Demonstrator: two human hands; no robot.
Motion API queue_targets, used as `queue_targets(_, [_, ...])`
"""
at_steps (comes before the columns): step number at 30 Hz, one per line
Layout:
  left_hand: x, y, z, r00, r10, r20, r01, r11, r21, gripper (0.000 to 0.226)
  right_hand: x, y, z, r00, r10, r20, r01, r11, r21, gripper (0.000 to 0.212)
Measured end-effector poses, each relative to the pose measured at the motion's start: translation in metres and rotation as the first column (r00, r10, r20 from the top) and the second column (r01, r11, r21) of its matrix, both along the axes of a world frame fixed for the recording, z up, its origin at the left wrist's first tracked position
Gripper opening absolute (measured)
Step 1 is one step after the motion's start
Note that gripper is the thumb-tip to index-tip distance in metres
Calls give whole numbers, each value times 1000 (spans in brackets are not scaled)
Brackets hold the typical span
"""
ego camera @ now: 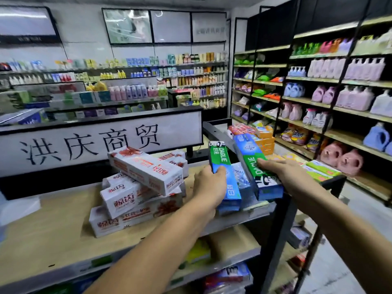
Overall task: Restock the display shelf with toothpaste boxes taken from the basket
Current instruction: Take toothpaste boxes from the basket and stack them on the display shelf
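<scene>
The left hand [209, 185] gripped 1 green-and-blue Darlie box [220, 158], thumb across its face, at the right end of the display shelf [53, 230]. The right hand [275, 168] held a 2nd Darlie box [248, 153] tilted just beside it, fingers wrapped over its top. White-and-red boxes [140, 187] already lay heaped mid-shelf. These 2 seemingly awaited seating; the basket was out of view.

At the right end of the wooden display shelf [53, 219], the left hand [209, 187] grips a green-and-blue Darlie box [221, 164] by its long side, far end raised. Just beside it, the right hand [282, 169] holds a second Darlie box [250, 168], tilted near the shelf's right edge above more blue boxes [240, 176]. A loose pile of white-and-red boxes [137, 183] lies mid-shelf, toward the back edge.
</scene>
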State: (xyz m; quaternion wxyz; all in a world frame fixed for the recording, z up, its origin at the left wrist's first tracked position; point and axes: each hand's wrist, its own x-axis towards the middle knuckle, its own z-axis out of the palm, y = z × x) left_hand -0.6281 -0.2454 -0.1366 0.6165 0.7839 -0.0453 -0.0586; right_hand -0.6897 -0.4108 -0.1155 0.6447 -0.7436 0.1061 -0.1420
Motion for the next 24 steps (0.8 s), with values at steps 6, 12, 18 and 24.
queue_targets(6, [15, -10, -10, 999, -21, 29, 15, 978, 210, 28, 41, -21, -32, 966, -50, -252, -45, 933, -356, 38])
queue_targets(12, [13, -2, -12, 988, -84, 133, 34, 939, 343, 36, 27, -17, -18, 958, -183, -222, -60, 628, -776, 64])
queue_targets(18, [-42, 65, -23, 959, -194, 208, 126, 946, 299, 24, -26, 51, 9, 917, -51, 394, 336, 632, -699, 28])
queue_targets(24, [-59, 193, -54, 920, 131, 369, -215, 956, 198, 24, -34, 165, -53, 889, 439, 130, -358, 843, -400, 13])
